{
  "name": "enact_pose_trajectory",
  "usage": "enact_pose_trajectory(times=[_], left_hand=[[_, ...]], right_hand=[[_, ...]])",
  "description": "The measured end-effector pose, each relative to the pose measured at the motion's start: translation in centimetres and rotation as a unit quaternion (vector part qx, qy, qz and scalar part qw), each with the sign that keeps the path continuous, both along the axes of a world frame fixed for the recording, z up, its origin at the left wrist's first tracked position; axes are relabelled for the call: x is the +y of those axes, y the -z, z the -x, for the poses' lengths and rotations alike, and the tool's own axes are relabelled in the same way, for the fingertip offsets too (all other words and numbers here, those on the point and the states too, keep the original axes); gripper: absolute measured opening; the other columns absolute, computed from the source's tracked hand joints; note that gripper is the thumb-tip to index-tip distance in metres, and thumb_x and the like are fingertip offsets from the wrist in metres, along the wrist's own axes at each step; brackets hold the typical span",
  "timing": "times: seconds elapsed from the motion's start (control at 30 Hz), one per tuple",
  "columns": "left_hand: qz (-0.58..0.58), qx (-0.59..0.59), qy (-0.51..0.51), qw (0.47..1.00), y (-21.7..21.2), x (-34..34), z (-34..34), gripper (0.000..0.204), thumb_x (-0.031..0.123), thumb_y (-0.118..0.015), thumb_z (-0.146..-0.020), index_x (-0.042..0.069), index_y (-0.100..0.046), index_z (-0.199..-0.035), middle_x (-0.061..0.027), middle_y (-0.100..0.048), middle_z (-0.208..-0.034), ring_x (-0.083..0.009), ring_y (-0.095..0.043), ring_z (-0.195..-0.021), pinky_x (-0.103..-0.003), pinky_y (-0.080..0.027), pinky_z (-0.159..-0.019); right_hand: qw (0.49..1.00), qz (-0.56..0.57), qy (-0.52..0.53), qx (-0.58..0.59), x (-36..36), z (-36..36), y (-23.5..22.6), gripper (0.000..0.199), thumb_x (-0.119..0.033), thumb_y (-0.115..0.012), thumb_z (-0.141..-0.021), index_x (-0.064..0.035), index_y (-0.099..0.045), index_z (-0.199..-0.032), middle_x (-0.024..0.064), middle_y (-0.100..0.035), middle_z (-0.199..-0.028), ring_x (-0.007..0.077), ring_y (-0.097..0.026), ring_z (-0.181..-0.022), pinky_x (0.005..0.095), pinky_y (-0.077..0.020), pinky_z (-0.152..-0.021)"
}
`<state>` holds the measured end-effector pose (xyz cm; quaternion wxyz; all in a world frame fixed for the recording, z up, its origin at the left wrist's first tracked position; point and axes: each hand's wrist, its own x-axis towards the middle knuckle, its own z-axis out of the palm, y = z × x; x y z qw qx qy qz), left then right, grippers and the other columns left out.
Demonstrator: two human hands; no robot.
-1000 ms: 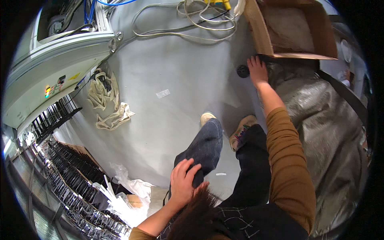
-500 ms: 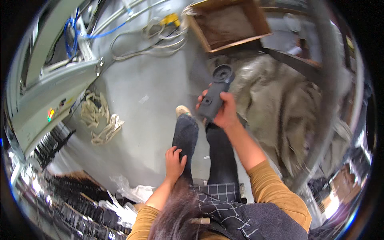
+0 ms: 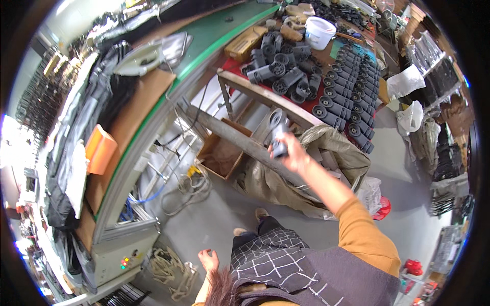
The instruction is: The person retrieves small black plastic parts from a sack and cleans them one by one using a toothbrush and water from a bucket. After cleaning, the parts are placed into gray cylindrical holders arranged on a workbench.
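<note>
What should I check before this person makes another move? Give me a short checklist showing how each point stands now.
1. Dark part held in the right hand: ok.
2. Left hand free: ok, nothing visible in it.
3. Rows of parts orderly: ok, laid side by side.
4. Loose pile sorted: not ok, jumbled.
5. Dark part undamaged: cannot tell, too blurred.

two hands [image 3: 295, 154] [image 3: 209, 260], one white bucket [image 3: 319, 34]

We hold a dark grey, elongated part [image 3: 278, 134] with a round, ring-like end in our right hand [image 3: 296, 155]. Its round end points away from us, on our side of the desk [image 3: 308, 105].
</note>
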<state>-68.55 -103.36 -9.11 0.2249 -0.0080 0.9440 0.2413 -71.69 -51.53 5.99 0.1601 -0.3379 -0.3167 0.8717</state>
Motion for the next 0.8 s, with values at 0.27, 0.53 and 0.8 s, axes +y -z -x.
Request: enact_pose_trajectory(times=[0.27, 0.53, 0.8], left_hand=[[-0.013, 0.054, 0.072, 0.996, -0.8, 0.2, 3.3, 0.030, 0.023, -0.068, -0.076, 0.003, -0.066, -0.098, -0.0198, -0.054, -0.110, -0.0300, -0.057, -0.096, -0.039, -0.048, -0.088], [0.098, -0.069, 0.325, 0.938, 0.1, -0.7, 8.4, 0.035, 0.016, -0.070, -0.071, 0.002, -0.064, -0.102, -0.0248, -0.045, -0.122, -0.0398, -0.052, -0.106, -0.045, -0.045, -0.094], [0.151, -0.044, 0.647, 0.746, 0.0, 21.6, 6.3, 0.033, 0.018, -0.070, -0.071, 0.002, -0.066, -0.100, -0.0240, -0.048, -0.118, -0.0385, -0.054, -0.103, -0.045, -0.046, -0.092]], right_hand=[[0.963, -0.177, 0.149, -0.140, 16.7, 4.9, -7.7, 0.060, -0.047, -0.068, -0.083, -0.0067, -0.049, -0.123, 0.0083, -0.056, -0.104, 0.0221, -0.058, -0.090, 0.0440, -0.0528, -0.077], [0.684, -0.670, 0.009, -0.289, -14.5, -29.2, 8.2, 0.034, -0.016, -0.062, -0.086, -0.0032, -0.053, -0.116, 0.0143, -0.055, -0.108, 0.0315, -0.059, -0.096, 0.0409, -0.0497, -0.083], [0.522, 0.240, 0.074, -0.815, -59.7, -71.3, 16.8, 0.023, -0.014, -0.051, -0.090, -0.0032, -0.070, -0.097, 0.0137, -0.068, -0.103, 0.0281, -0.067, -0.093, 0.0436, -0.0522, -0.074]])
